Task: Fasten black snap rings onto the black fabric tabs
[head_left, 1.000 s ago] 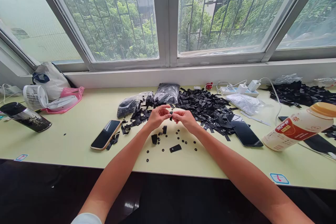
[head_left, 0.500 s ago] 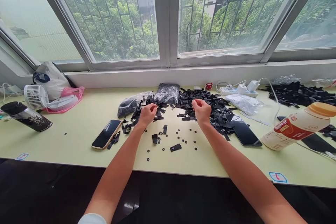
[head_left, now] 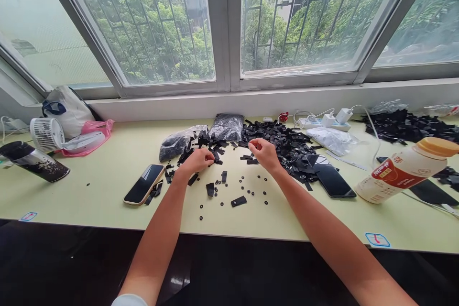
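My left hand (head_left: 197,161) is closed, its fingertips pressed together beside the left heap of black fabric strips (head_left: 195,142). Whether a strip is caught between those fingers is hidden. With thumb and forefinger pinched, my right hand (head_left: 265,154) hangs just in front of the larger heap of black strips (head_left: 283,136); anything in the pinch is too small to make out. Between my forearms lie several small black ring-like pieces (head_left: 222,204) and a few loose pieces, among them a black strip with a small pale mark (head_left: 238,201).
Left of my arm lies a phone (head_left: 144,184); a second phone (head_left: 335,181) is at right. A bottle with an orange cap (head_left: 405,169) leans beyond it. Plastic bags (head_left: 226,126) and a power strip (head_left: 328,124) line the back. A fan (head_left: 46,135) and tumbler (head_left: 34,160) stand left.
My left hand has come down and slightly toward me, turning its fingers to the right. My right hand has shifted left, toward the middle. The pieces on the table look the same.
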A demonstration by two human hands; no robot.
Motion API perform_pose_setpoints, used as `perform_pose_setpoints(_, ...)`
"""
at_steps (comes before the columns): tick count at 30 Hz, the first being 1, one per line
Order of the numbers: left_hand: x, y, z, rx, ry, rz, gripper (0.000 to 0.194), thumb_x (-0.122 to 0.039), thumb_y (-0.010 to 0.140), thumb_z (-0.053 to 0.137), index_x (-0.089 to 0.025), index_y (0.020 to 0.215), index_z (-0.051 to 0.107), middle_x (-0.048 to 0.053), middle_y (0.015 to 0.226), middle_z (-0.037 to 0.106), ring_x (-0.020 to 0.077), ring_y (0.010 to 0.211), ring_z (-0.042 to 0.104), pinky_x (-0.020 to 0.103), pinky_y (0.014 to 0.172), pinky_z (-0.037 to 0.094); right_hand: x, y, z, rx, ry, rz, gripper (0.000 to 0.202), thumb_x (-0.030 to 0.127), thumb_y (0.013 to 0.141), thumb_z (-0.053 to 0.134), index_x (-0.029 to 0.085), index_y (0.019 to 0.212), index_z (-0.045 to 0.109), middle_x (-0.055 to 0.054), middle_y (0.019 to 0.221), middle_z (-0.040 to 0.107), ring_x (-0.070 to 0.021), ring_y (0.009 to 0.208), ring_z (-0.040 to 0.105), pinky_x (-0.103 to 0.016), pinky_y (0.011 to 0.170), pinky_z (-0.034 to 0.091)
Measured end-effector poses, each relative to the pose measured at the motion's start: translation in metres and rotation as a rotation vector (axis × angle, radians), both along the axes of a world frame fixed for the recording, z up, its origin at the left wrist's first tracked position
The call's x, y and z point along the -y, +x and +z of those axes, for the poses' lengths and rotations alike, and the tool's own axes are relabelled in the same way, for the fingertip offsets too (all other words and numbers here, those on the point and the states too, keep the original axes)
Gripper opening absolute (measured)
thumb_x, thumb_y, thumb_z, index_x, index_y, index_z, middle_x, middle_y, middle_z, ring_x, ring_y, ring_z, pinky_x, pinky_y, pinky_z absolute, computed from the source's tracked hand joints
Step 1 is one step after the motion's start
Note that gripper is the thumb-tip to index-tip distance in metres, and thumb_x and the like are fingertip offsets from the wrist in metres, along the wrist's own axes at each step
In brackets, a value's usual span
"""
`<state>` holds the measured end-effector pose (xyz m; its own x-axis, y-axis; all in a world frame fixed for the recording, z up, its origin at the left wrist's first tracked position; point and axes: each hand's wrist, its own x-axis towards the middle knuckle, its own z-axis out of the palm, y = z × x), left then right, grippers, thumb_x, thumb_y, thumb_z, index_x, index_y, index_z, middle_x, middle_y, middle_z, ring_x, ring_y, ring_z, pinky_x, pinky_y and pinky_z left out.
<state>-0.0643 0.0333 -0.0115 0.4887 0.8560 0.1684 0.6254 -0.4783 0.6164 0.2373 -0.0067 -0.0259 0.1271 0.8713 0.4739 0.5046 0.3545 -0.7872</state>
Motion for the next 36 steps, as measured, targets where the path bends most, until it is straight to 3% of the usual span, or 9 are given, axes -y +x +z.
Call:
perform_pose_setpoints(4,0.006,0.008,0.004,0.012,-0.01,-0.021,0.022,-0.043,0.076,0.07,-0.023,0.08,0.077,0.006,0.082,0.071,0.0211,0.072,0.064,0.029,0.062,0.049,0.005,-0.007,-0.002,0.072,-0.024,0.151,0.025,0.042,0.086,0.062,0.022,0.086,0.077,-0.005,0.081,0.071,-0.0177,0.066,0.056,-0.031,0.065,0.043)
perform_pose_setpoints(9,0.019,0.029,0.013,0.08,-0.046,-0.143,0.026,-0.044,0.085,0.063,-0.022,0.091,0.076,0.007,0.091,0.073,0.0215,0.082,0.065,0.03,0.07,0.05,0.013,-0.027,-0.004,0.117,-0.055,0.328,0.037,0.048,0.081,0.07,0.025,0.109,0.076,-0.006,0.106,0.072,-0.0135,0.061,0.05,-0.031,0.065,0.045)
perform_pose_setpoints(12,0.024,0.038,0.017,0.149,-0.094,-0.218,0.028,-0.045,0.087,0.062,-0.021,0.093,0.076,0.007,0.092,0.074,0.0204,0.08,0.064,0.03,0.069,0.05,0.016,-0.036,-0.005,0.072,-0.116,0.414,0.033,0.049,0.081,0.07,0.025,0.102,0.078,-0.004,0.091,0.073,-0.0148,0.061,0.05,-0.03,0.062,0.043)
perform_pose_setpoints(16,0.02,0.029,0.016,0.101,-0.071,-0.16,0.03,-0.045,0.087,0.062,-0.021,0.098,0.075,0.008,0.094,0.074,0.0216,0.083,0.066,0.03,0.07,0.05,0.015,-0.036,-0.005,0.026,-0.158,0.347,0.027,0.047,0.083,0.065,0.023,0.085,0.077,-0.002,0.071,0.068,-0.0164,0.062,0.052,-0.029,0.06,0.039)
perform_pose_setpoints(21,0.008,0.006,0.006,-0.059,0.041,-0.009,0.022,-0.035,0.08,0.063,-0.022,0.09,0.078,0.007,0.087,0.07,0.0209,0.074,0.063,0.03,0.065,0.048,0.008,-0.022,-0.005,-0.051,-0.224,0.072,0.019,0.037,0.08,0.059,0.021,0.076,0.068,-0.001,0.065,0.062,-0.0162,0.058,0.051,-0.03,0.058,0.037)
perform_pose_setpoints(25,0.003,0.003,0.001,-0.095,0.041,-0.038,0.021,-0.035,0.078,0.066,-0.024,0.089,0.079,0.007,0.091,0.068,0.0217,0.076,0.063,0.031,0.068,0.049,0.0,-0.012,-0.01,-0.076,-0.224,-0.123,0.017,0.037,0.081,0.054,0.021,0.078,0.06,-0.003,0.071,0.062,-0.0179,0.063,0.053,-0.031,0.06,0.039)
perform_pose_setpoints(29,0.005,0.007,0.002,-0.076,0.029,-0.057,0.018,-0.036,0.079,0.065,-0.023,0.083,0.077,0.008,0.093,0.068,0.022,0.078,0.063,0.032,0.07,0.049,0.0,-0.011,-0.012,0.016,-0.123,-0.253,0.025,0.037,0.08,0.059,0.019,0.098,0.06,-0.009,0.098,0.062,-0.0223,0.084,0.059,-0.032,0.069,0.043)
perform_pose_setpoints(32,0.009,0.011,0.007,-0.034,0.023,-0.074,0.018,-0.037,0.083,0.064,-0.022,0.086,0.075,0.008,0.095,0.069,0.0224,0.083,0.063,0.032,0.072,0.05,0.005,-0.017,-0.011,0.101,-0.022,-0.166,0.025,0.034,0.083,0.059,0.02,0.103,0.063,-0.01,0.106,0.06,-0.0231,0.094,0.059,-0.033,0.076,0.044)
perform_pose_setpoints(36,0.012,0.015,0.009,0.016,0.033,-0.106,0.026,-0.037,0.09,0.059,-0.023,0.108,0.071,0.008,0.104,0.07,0.023,0.091,0.064,0.033,0.076,0.051,0.011,-0.029,-0.009,0.177,-0.033,0.123,0.019,0.035,0.089,0.057,0.021,0.093,0.069,-0.006,0.092,0.064,-0.0187,0.079,0.058,-0.031,0.074,0.044)
